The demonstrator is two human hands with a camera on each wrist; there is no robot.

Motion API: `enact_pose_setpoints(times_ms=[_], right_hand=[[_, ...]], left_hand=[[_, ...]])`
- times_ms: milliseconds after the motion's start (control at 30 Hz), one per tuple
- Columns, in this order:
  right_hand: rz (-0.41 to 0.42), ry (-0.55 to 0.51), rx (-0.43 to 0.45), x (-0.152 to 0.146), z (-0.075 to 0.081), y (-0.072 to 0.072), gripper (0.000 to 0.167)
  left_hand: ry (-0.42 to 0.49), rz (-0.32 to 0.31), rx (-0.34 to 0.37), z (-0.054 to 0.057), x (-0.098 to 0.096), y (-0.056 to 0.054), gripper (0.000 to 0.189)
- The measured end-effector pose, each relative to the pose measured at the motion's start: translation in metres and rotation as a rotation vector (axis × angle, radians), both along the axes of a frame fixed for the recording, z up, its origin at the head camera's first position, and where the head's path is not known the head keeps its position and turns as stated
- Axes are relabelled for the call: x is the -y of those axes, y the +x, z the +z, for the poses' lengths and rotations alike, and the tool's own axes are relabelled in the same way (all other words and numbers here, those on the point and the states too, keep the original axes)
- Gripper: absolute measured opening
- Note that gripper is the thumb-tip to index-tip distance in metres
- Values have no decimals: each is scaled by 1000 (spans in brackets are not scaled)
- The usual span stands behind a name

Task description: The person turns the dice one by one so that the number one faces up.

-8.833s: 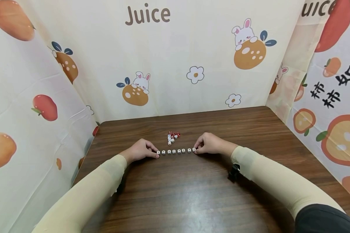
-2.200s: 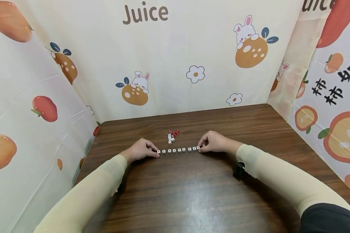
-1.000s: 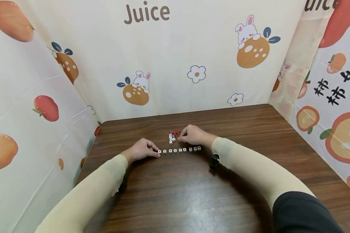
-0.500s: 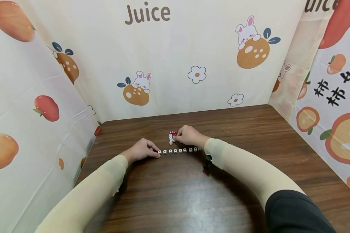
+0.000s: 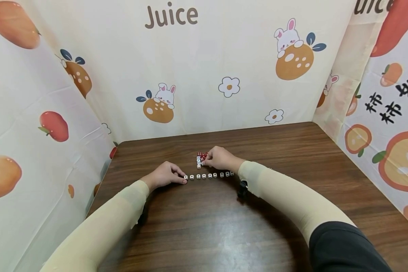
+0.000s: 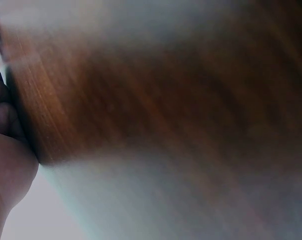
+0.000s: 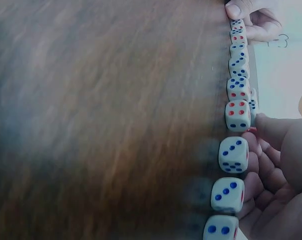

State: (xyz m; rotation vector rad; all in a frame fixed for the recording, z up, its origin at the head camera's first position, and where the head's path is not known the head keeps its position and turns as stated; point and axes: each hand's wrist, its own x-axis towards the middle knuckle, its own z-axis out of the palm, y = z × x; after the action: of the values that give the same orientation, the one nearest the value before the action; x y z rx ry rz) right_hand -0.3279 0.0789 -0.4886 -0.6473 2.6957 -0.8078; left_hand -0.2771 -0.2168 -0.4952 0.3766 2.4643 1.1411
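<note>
A row of several white dice (image 5: 204, 176) runs from left to right across the brown table. At its left end my left hand (image 5: 164, 175) pinches the end die (image 5: 186, 177) between thumb and index finger. Behind the row lies a small cluster of white dice (image 5: 198, 161) and red dice (image 5: 200, 154). There my right hand (image 5: 220, 158) has its thumb and fingertips on a white die (image 5: 203, 163) at the cluster's near right side, partly covered by the fingers. The right wrist view shows the dice row (image 7: 233, 155) close up, with my right hand (image 7: 275, 175) behind it.
The wooden table (image 5: 210, 226) meets a patterned cloth wall (image 5: 197, 105) at the back, with more cloth at both sides. My right forearm (image 5: 285, 196) passes over the table just right of the row's end.
A die has joined the row's right end, where my right hand was. That hand has since let go and moved back and left to the cluster. My left hand has stayed put.
</note>
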Motion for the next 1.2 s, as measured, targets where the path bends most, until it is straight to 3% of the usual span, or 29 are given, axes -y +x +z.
enact_pose_setpoints(times_ms=[167,333,667,1200], right_hand=[[11,4,10,-3,2,1,22],[16,2,18,-4,3,1,17],[22,-6,19,-4,2,1,30],[19,-10,28,-5,1,1,14]], left_hand=[[-3,2,2,0,0,0,21],[3,-2,-4,-1,1,-1,21],[-6,-4,-3,-4,1,-1,22],[-23,-5,-5,-4,0,-2,19]])
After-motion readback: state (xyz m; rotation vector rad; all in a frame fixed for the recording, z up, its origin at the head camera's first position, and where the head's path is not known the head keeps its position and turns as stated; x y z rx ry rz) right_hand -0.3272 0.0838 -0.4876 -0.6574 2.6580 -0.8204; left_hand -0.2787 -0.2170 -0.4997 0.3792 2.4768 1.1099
